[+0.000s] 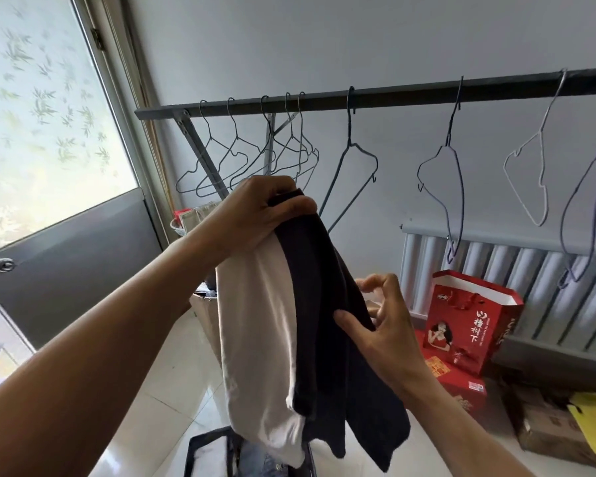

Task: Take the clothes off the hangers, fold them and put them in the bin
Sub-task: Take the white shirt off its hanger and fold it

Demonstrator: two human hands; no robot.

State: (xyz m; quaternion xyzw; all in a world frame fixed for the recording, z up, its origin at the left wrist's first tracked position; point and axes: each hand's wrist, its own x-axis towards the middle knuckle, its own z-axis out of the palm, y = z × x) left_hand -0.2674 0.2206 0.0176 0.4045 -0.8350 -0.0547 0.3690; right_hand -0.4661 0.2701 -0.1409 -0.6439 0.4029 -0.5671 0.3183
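Observation:
My left hand [258, 211] grips the top of a garment held up in front of me. It has a dark navy part [327, 325] and a white part [258, 339] hanging side by side. My right hand [382, 325] pinches the dark cloth's right edge about halfway down, thumb on the front. Several bare wire hangers [353, 160] hang on the dark rail [375, 98] behind. Below the garment, the dark rim of the bin [203, 449] shows at the bottom edge, with some cloth inside.
A red gift bag [472, 321] and red boxes [461, 383] sit on the tiled floor by the radiator [516, 266] at right. A cardboard box with yellow paper [592, 421] lies at far right. A window and door panel [66, 263] fill the left.

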